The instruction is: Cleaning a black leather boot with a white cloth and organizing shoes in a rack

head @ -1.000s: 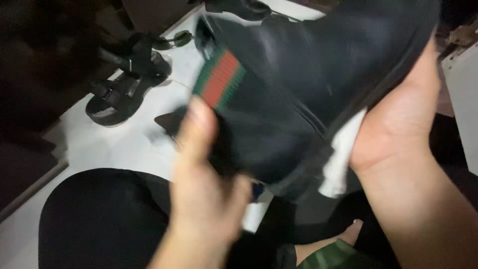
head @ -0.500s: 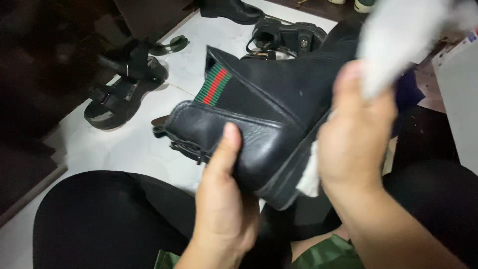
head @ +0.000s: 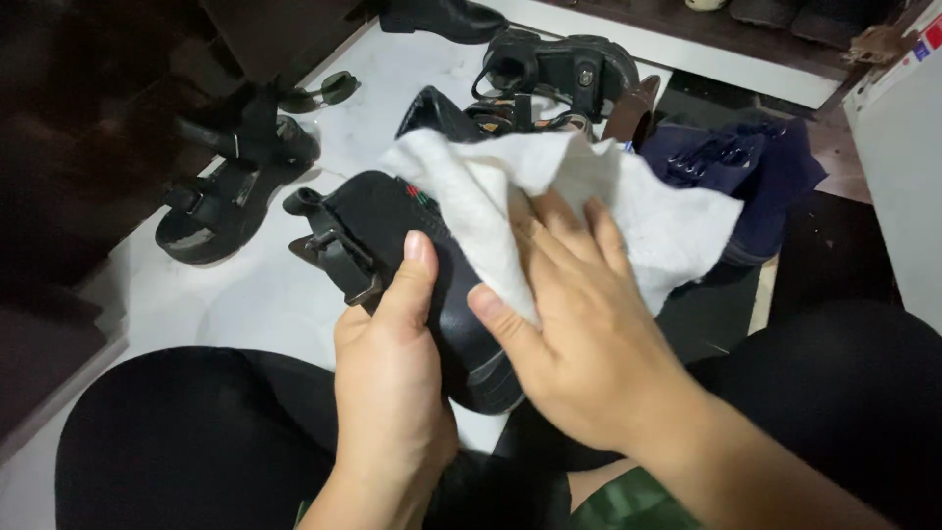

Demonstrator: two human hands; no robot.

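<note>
Far left: We see a black strappy sandal [head: 228, 191] lying on the white floor [head: 245, 294], beside a dark wall of wood.
Floor: It is pale and shiny, like marble, and our black-clad knees sit at the bottom of the view.
Left hand: Our left hand [head: 392, 378] grips the black boot [head: 412, 260] from below, thumb up along its side, fingers wrapped round it.
Boot: It lies tilted above our lap, between both hands, with a small red and green stripe showing by the cloth.
Cloth: A white cloth [head: 549, 201] covers the top of the boot.
Right hand: Our right hand [head: 574, 334] lies flat on the cloth, fingers spread wide, pressing it on the boot.
Behind: More black sandals [head: 564, 74] sit near the back, and a dark blue shoe [head: 741, 172] lies to their right.
Far right: A white box [head: 908, 167] stands at the edge, with small red and blue marks at its top corner.
Open room: Bare floor shows between the left sandal and the boot.
</note>
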